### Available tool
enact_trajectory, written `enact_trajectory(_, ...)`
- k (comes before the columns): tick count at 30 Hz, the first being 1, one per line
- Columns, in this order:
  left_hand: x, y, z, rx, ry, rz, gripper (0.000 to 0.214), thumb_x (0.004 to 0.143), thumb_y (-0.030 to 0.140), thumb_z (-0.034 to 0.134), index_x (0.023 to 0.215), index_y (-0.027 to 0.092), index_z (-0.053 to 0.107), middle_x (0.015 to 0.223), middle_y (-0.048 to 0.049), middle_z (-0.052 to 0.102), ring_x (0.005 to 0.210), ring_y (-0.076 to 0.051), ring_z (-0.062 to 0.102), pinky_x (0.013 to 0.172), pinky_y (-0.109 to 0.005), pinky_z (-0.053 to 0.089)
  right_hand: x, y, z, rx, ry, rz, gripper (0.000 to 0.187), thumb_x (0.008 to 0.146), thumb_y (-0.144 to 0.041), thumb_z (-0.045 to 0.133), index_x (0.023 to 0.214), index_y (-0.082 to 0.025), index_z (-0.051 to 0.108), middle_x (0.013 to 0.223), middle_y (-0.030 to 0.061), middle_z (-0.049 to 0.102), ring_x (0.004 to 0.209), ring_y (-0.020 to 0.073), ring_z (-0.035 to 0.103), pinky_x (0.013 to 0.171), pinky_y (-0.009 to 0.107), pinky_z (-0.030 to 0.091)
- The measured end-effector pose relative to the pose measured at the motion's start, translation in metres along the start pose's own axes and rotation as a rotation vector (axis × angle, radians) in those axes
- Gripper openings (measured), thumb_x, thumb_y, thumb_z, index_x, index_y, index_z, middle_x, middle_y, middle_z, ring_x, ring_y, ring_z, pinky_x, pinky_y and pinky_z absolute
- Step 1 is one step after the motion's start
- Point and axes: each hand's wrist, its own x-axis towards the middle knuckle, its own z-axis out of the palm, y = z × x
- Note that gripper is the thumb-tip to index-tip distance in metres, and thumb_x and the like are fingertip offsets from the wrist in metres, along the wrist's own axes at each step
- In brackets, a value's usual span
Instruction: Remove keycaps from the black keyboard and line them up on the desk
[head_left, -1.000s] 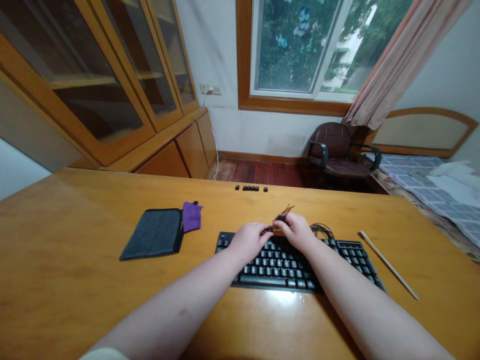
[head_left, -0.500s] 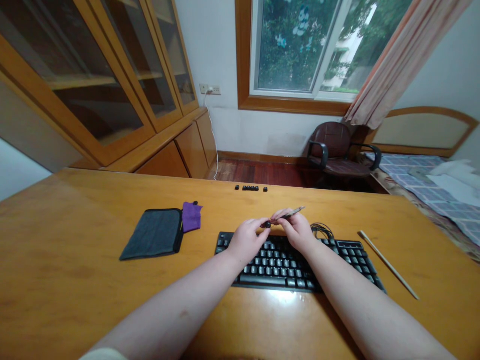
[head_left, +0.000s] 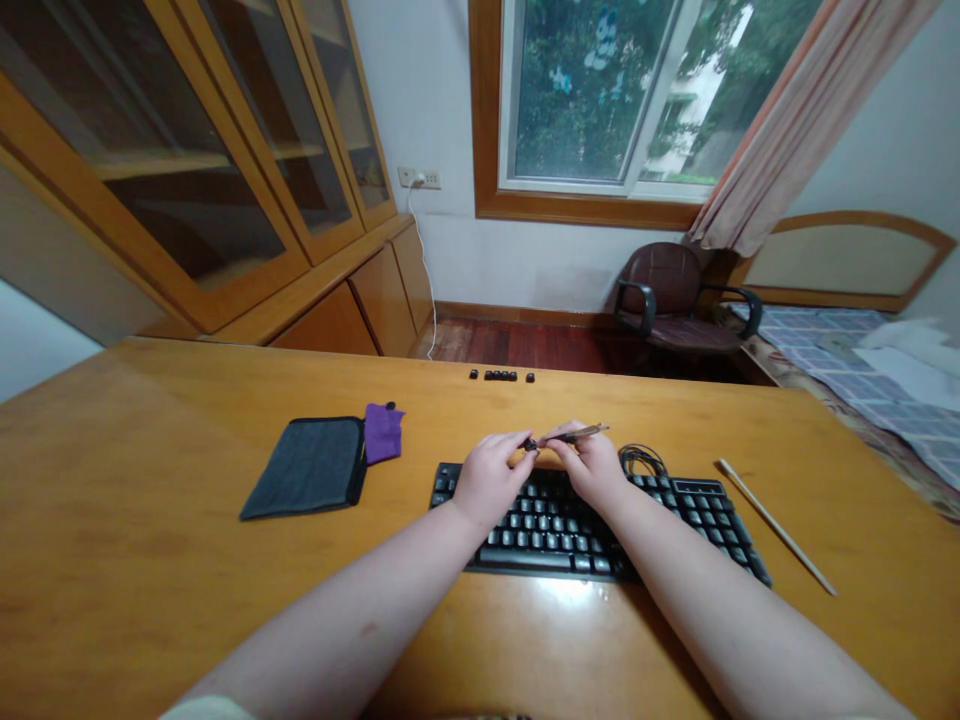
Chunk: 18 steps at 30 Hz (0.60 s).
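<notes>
Pinched in the fingertips of my left hand [head_left: 487, 475] is a small black keycap [head_left: 530, 444]. My right hand [head_left: 592, 465] grips a slim, brownish pen-like tool [head_left: 581, 434], its near end touching or almost touching the keycap; its exact kind is too small to tell. Both hands hover over the back of a black keyboard [head_left: 547, 562], and they hide part of its upper rows. Beyond them, several loose black keycaps [head_left: 500, 376] stand in a row near the far table edge.
Left of the keyboard lies a dark grey zip pouch [head_left: 307, 467], with a purple cloth [head_left: 383, 433] beside it. A coiled black cable [head_left: 643, 459] rests behind the keyboard. On the right lies a thin pale stick [head_left: 780, 530]. An office chair [head_left: 664, 290] stands beyond the table [head_left: 150, 580].
Both hands have shifted very slightly left. The keycap has turned a little in my left fingers, and the tool lies at a flatter angle. Everything on the table stays put.
</notes>
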Motion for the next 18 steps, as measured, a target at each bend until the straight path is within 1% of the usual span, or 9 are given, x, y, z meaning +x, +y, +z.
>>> enact_trajectory(5, -0.001, -0.002, 0.000, -0.062, -0.014, 0.075, 0.025, 0.078, 0.016, 0.057, 0.102, 0.016, 0.064, 0.099, -0.0071, 0.068, 0.093, -0.019, 0.062, 0.088, -0.035, 0.050, -0.001, 0.002, 0.000, 0.010, -0.023, -0.020, 0.021, 0.085, -0.031, 0.050, 0.078, -0.019, 0.067, 0.077, 0.0053, 0.067, 0.075, 0.0187, 0.062, 0.071, 0.031, 0.048)
enact_trajectory(8, 0.001, -0.001, -0.001, -0.166, -0.036, 0.060, 0.025, 0.078, 0.015, 0.057, 0.102, 0.018, 0.065, 0.100, -0.0060, 0.068, 0.095, -0.017, 0.061, 0.089, -0.034, 0.049, -0.001, 0.003, 0.000, 0.063, -0.016, -0.003, 0.021, 0.085, -0.031, 0.050, 0.078, -0.020, 0.067, 0.078, 0.0048, 0.068, 0.076, 0.0184, 0.063, 0.072, 0.031, 0.048)
enact_trajectory(10, 0.003, -0.001, -0.002, -0.265, -0.048, 0.005, 0.023, 0.077, 0.017, 0.059, 0.099, 0.019, 0.066, 0.099, -0.0053, 0.068, 0.093, -0.017, 0.061, 0.088, -0.033, 0.049, -0.001, 0.003, 0.000, 0.107, -0.022, 0.021, 0.022, 0.086, -0.030, 0.049, 0.079, -0.020, 0.067, 0.079, 0.0046, 0.068, 0.076, 0.0180, 0.063, 0.072, 0.030, 0.049)
enact_trajectory(12, 0.006, -0.002, -0.002, -0.385, -0.057, -0.082, 0.019, 0.078, 0.021, 0.059, 0.095, 0.019, 0.067, 0.096, -0.0057, 0.068, 0.090, -0.017, 0.062, 0.086, -0.033, 0.050, 0.000, 0.004, 0.000, 0.149, -0.025, 0.034, 0.023, 0.086, -0.030, 0.048, 0.080, -0.020, 0.067, 0.080, 0.0049, 0.068, 0.077, 0.0179, 0.063, 0.073, 0.031, 0.049)
enact_trajectory(15, 0.011, -0.007, 0.000, -0.563, -0.036, -0.223, 0.016, 0.079, 0.025, 0.058, 0.086, 0.016, 0.068, 0.091, -0.0065, 0.068, 0.089, -0.018, 0.063, 0.085, -0.033, 0.049, -0.002, 0.005, 0.001, 0.210, -0.017, -0.005, 0.021, 0.087, -0.030, 0.048, 0.083, -0.019, 0.066, 0.083, 0.0061, 0.067, 0.083, 0.0188, 0.063, 0.079, 0.033, 0.049)
enact_trajectory(18, 0.013, -0.014, 0.005, -0.750, -0.020, -0.352, 0.018, 0.076, 0.028, 0.060, 0.086, 0.014, 0.067, 0.091, -0.0068, 0.068, 0.089, -0.018, 0.063, 0.087, -0.034, 0.048, -0.002, 0.006, 0.001, 0.242, 0.050, -0.047, 0.019, 0.088, -0.028, 0.046, 0.089, -0.020, 0.063, 0.086, 0.0061, 0.066, 0.083, 0.0179, 0.062, 0.080, 0.034, 0.048)
